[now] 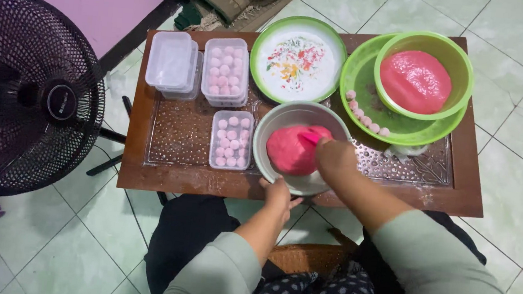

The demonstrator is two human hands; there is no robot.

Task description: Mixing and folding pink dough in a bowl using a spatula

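Low wooden table [178, 181] sits on pale tiled floor; open floor right and front-left, black fan [26, 88] crowds the left edge. Tabletop is packed: big green basin [366, 80] at back right overhangs toward the right rim, smaller green bowl [461, 63] nested in it with smooth red-pink batter, a row of small pink balls [363, 116] on the basin floor. Green-rimmed plate [262, 54] at back centre, stacked clear containers [170, 59] and tub of pink balls [225, 69] back left, smaller filled tub [231, 140] mid-left. Free surface only front left. Metal bowl [276, 120] sits at the front edge, centre, holding a matte pink dough lump [289, 150], rounded, creased on top. Left hand [278, 193] grips the bowl's near rim, fingers curled. Right hand [335, 156] rests on the dough, fingers closed around a pink scraper [309, 136].
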